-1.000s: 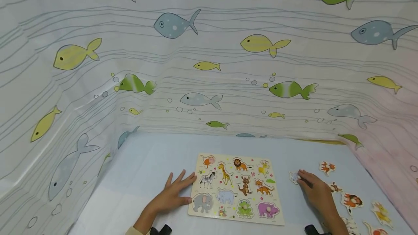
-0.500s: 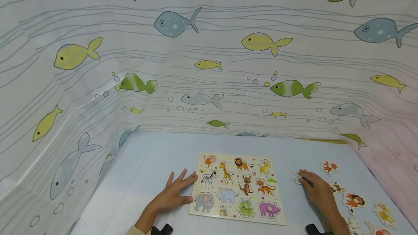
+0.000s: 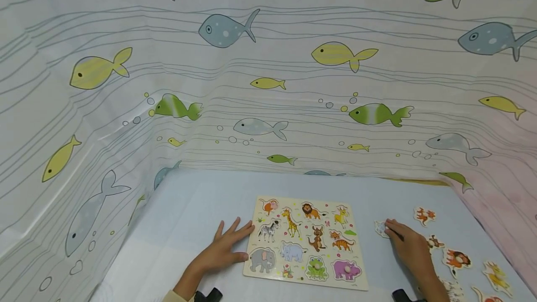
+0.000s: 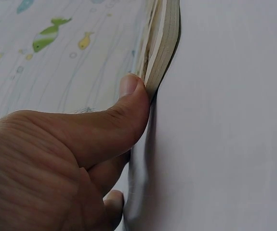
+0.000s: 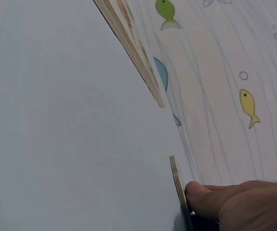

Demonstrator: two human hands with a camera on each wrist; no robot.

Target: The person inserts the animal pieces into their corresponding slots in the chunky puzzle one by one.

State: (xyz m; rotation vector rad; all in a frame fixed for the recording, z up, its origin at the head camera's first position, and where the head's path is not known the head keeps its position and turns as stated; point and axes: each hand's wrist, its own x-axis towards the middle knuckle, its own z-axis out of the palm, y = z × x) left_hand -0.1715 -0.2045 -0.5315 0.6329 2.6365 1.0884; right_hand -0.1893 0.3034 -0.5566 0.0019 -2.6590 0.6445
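Observation:
My left hand [image 3: 220, 250] lies beside the wooden animal puzzle board [image 3: 289, 203] with its fingers spread. In the left wrist view its thumb tip meets the board's side edge [image 4: 164, 53]. Right of the board, my right hand [image 3: 411, 248] pinches a small pale blue-grey animal puzzle piece [image 3: 381, 229] between thumb and fingers, close over the table. The right wrist view shows that piece [image 5: 178, 180] edge-on, the thumb against it; the other fingers are mostly hidden. A frog piece [image 3: 316, 268] and a purple hippo piece [image 3: 346, 270], both with knobs, sit in the board.
Loose puzzle pieces lie around the right forearm: an orange striped one [image 3: 425, 216], a brown one [image 3: 435, 242], a lion [image 3: 457, 260], a yellow one [image 3: 497, 277] and a zebra [image 3: 454, 289]. A fish-printed curtain [image 3: 268, 106] surrounds the white table [image 3: 201, 209].
The head view has shifted very slightly. Both hands, the board and the pinched piece keep their places.

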